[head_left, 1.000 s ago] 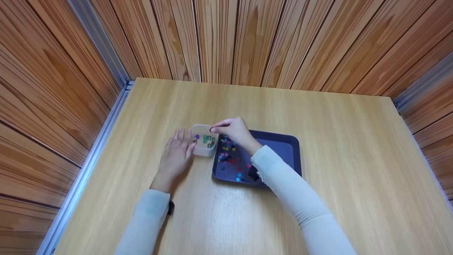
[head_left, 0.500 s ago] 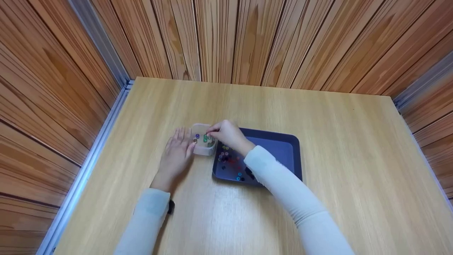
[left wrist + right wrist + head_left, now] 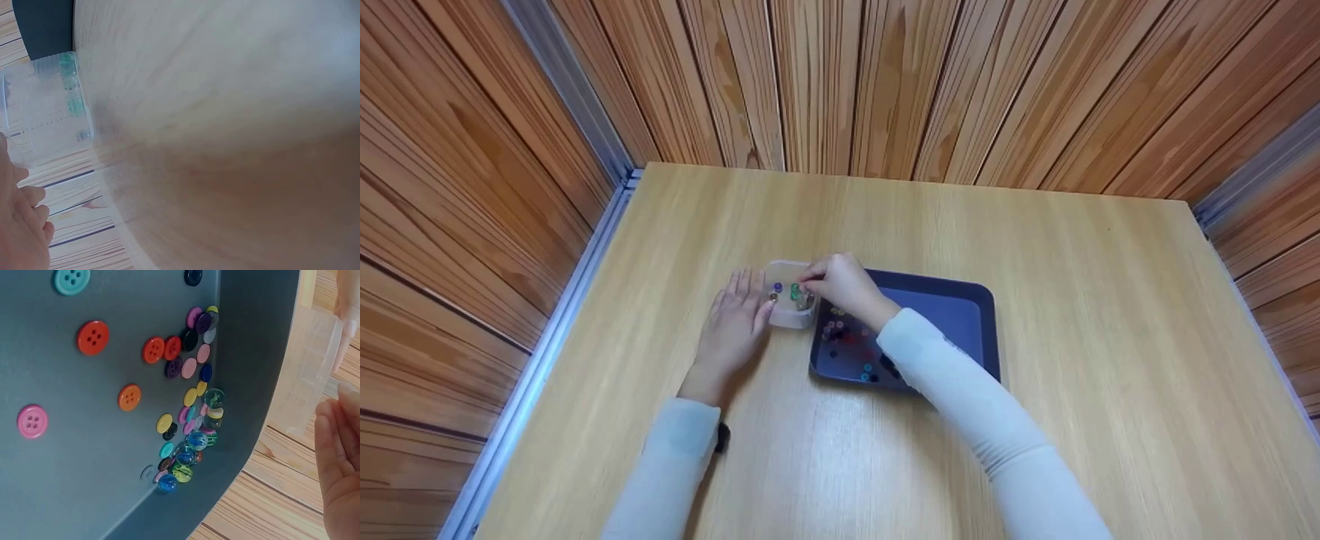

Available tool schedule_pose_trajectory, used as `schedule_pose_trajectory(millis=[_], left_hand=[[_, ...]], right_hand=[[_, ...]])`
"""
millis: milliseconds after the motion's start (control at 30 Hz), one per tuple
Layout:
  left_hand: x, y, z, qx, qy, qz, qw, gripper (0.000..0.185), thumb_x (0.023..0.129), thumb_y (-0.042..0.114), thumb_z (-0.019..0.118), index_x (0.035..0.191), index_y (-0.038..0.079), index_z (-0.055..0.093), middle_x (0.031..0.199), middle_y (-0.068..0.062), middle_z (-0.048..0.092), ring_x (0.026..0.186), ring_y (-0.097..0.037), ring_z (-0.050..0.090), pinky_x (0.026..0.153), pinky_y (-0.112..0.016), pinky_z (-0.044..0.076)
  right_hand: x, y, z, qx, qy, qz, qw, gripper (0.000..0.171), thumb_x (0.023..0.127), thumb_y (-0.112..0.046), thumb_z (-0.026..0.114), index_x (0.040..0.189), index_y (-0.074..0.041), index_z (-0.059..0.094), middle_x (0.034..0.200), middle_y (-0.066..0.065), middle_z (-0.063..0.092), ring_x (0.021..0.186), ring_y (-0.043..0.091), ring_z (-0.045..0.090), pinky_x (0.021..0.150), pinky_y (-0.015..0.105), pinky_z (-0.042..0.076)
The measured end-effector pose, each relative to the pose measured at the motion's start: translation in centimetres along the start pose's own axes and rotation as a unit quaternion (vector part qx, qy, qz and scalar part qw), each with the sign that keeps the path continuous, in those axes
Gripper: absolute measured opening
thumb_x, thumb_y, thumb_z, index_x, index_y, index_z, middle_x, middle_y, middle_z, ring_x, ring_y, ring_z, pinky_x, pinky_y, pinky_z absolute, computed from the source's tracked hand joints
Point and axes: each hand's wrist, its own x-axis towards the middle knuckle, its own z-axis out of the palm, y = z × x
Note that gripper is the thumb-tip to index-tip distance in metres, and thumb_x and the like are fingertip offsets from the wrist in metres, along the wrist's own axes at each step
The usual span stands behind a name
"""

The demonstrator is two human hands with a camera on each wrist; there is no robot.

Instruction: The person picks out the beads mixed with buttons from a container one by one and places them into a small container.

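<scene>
Head view: the right hand hangs over the clear plastic box, its fingers curled and bunched down into the box's open top; whether a marble is pinched between them cannot be told from here. The left hand lies flat on the table with straight fingers, the fingertips touching the near left wall of the box. Inside the box sit a few glass marbles, green and blue ones showing. Just to the right of the box, touching or nearly so, is the dark tray, which holds the remaining bits in its left half. The right wrist view shows these plainly: a cluster of marbles crowded against the tray's wall, mixed with coloured buttons in red, orange, pink, yellow, teal and purple spread over the tray floor. The left wrist view is mostly blur, with the box and green marbles at its left edge. Pale long sleeves cover both forearms, and wooden slat walls close in the table on three sides
</scene>
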Motion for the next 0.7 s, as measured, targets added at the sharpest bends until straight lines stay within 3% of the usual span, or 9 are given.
schedule_pose_trajectory(millis=[200, 400, 700], left_hand=[[-0.1, 0.1, 0.0, -0.010, -0.015, -0.014, 0.9998, 0.064, 0.108, 0.041, 0.032, 0.160, 0.010, 0.013, 0.168, -0.015, 0.011, 0.156, -0.033, 0.004, 0.127, -0.052, 0.009], [-0.1, 0.1, -0.2, -0.011, -0.021, -0.019, 0.9995, 0.064, 0.107, 0.043, 0.031, 0.160, 0.012, 0.011, 0.168, -0.013, 0.009, 0.157, -0.032, 0.003, 0.127, -0.051, 0.007], [-0.1, 0.1, 0.0, -0.011, -0.010, -0.016, 0.9998, 0.065, 0.107, 0.043, 0.031, 0.160, 0.009, 0.014, 0.167, -0.015, 0.013, 0.156, -0.033, 0.006, 0.127, -0.051, 0.009]], right_hand=[[-0.1, 1.4, -0.8, 0.050, 0.022, 0.066, 0.996, 0.020, 0.094, -0.012, 0.068, 0.111, -0.004, 0.076, 0.113, 0.011, 0.075, 0.103, 0.024, 0.072, 0.089, 0.031, 0.059], [-0.5, 3.3, -1.6, 0.076, 0.042, 0.091, 0.992, 0.020, 0.094, -0.016, 0.069, 0.109, -0.007, 0.077, 0.110, 0.010, 0.076, 0.103, 0.023, 0.072, 0.091, 0.034, 0.059], [-1.1, 5.0, -1.5, 0.087, 0.027, 0.127, 0.988, 0.017, 0.091, -0.015, 0.073, 0.105, -0.009, 0.079, 0.114, 0.010, 0.075, 0.105, 0.022, 0.070, 0.093, 0.034, 0.057]])
